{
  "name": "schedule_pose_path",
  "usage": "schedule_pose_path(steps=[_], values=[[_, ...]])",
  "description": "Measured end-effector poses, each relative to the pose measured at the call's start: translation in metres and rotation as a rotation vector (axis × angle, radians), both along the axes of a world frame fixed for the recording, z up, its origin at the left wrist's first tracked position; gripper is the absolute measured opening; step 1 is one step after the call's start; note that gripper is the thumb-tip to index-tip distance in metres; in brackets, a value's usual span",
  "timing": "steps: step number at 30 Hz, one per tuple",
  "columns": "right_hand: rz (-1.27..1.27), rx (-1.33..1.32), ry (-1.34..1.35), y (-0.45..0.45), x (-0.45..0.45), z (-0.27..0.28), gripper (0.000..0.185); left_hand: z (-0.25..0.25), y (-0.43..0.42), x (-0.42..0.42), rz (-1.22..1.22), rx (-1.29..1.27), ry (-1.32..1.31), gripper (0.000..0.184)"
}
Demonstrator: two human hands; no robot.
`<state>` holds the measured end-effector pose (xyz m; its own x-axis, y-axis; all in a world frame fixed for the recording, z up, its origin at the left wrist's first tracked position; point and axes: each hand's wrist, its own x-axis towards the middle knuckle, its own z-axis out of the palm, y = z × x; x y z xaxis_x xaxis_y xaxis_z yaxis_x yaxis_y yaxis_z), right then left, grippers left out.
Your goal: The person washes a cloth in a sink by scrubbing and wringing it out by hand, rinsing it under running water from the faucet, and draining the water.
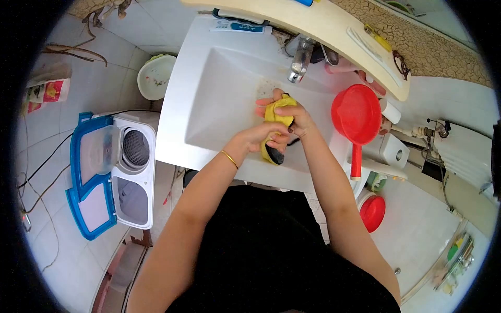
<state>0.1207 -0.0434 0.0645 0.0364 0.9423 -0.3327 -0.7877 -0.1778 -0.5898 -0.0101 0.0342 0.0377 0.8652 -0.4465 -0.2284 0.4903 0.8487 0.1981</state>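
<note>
Over the white sink (209,112), both my hands grip a bunched yellow and black cloth (280,116). My left hand (262,136), with a gold bangle at the wrist, is closed around its lower part, where a black end (275,155) sticks out below the fingers. Higher up, my right hand (298,117) is closed on the upper part, its thumb pressing the yellow fabric. A thin dark strip shows beside the cloth, and I cannot make out whether it belongs to it. The metal faucet (301,60) is just above my right hand.
A red ladle (356,116) lies at the sink's right side. A toothpaste tube (238,27) rests on the back left rim. A small twin-tub washing machine (136,172) stands at left with blue lids raised, near a white basin (156,77). A cream shelf (334,23) overhangs the back.
</note>
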Motion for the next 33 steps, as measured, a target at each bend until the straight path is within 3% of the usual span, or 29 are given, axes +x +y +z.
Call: schedule_pose_path(steps=[8, 15, 18, 20, 24, 30, 33], values=[[-0.066, -0.240, -0.042, 0.006, -0.003, 0.020, 0.021, 0.014, -0.007, 0.001, -0.056, 0.454, 0.187, 0.025], [-0.117, -0.454, 0.062, 0.014, 0.000, 0.016, 0.042, -0.005, -0.023, 0.005, -0.002, 0.697, 0.330, 0.021], [-0.317, -0.654, -0.102, 0.027, -0.009, 0.013, 0.044, 0.012, -0.027, 0.004, 0.054, 1.058, 0.349, 0.022], [-0.335, -0.653, -0.127, 0.028, -0.012, 0.009, 0.043, -0.016, -0.040, 0.004, 0.152, 1.277, 0.325, 0.025], [-0.427, -0.700, -0.308, 0.034, -0.019, -0.003, 0.042, -0.014, -0.048, 0.005, 0.265, 1.591, 0.299, 0.030], [-0.373, -0.784, -0.693, 0.038, -0.016, -0.038, 0.049, -0.022, -0.047, 0.009, 0.098, 1.820, 0.280, 0.028], [-0.345, -0.797, -0.969, 0.038, -0.019, -0.052, 0.047, -0.036, -0.051, 0.010, 0.200, 1.900, 0.239, 0.027]])
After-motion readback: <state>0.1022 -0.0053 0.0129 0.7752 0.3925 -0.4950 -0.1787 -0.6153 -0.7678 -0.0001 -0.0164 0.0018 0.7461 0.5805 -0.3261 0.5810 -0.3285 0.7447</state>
